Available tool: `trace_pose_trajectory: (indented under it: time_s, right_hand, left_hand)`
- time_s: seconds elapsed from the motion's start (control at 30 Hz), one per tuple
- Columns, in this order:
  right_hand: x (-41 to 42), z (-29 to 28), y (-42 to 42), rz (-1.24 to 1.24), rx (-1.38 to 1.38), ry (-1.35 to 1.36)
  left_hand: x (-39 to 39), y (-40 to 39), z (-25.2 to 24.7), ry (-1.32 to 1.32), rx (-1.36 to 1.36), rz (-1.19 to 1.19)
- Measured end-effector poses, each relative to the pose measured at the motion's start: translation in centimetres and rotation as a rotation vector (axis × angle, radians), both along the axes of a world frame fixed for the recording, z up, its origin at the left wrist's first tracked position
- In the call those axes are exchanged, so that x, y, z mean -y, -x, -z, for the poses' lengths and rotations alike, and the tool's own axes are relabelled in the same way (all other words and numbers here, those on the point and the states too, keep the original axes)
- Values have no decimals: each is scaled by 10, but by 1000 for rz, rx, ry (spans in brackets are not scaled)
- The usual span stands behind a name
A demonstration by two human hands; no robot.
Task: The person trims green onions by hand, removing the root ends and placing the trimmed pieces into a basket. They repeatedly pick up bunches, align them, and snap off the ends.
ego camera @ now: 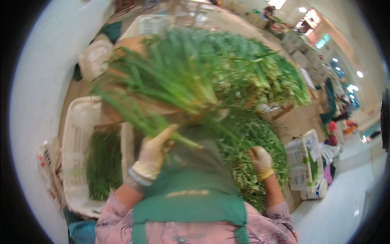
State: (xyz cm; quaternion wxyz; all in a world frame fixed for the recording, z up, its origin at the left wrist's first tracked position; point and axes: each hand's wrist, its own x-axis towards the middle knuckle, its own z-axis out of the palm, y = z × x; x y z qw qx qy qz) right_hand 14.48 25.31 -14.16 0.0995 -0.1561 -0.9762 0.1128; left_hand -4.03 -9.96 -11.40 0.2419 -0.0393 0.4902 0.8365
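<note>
My left hand (155, 152), in a pale glove, is closed around a small bunch of long green leafy stalks (131, 114); their leaves point up and left, a pale stem end to the right. My right hand (260, 158), gloved too, has its fingers curled at a heap of loose green leaves (243, 180); blur hides whether it grips any. Beyond both hands, a large pile of green stalks (225, 61) covers much of a brown work surface (149, 108), with a fanned bunch at its near edge. A green apron (195, 183) lies between my arms.
At the left stands a white plastic crate (68, 170) with green stalks (105, 164) inside. Another white crate (300, 164) is at the right, beside a white bucket (315, 192). A pale container (96, 58) sits at the upper left. A person (269, 15) is far back.
</note>
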Motion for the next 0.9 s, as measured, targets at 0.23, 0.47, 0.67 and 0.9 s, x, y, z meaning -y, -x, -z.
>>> trace_pose_trajectory:
  time_s: [0.23,0.47,0.67,0.9]
  right_hand:
    - [39,-49,31,63,454,-192]
    - [183,-78,133,-611,-201,-217]
    - [180,-56,137,-590,-256,267]
    - [184,-24,123,-402,-280,673]
  left_hand:
    - [4,-6,2,56,-32,38]
    - [4,-5,-8,-60,-7,112]
    - [18,-5,10,-306,54,215]
    - [-5,-11,18,-145,64,140]
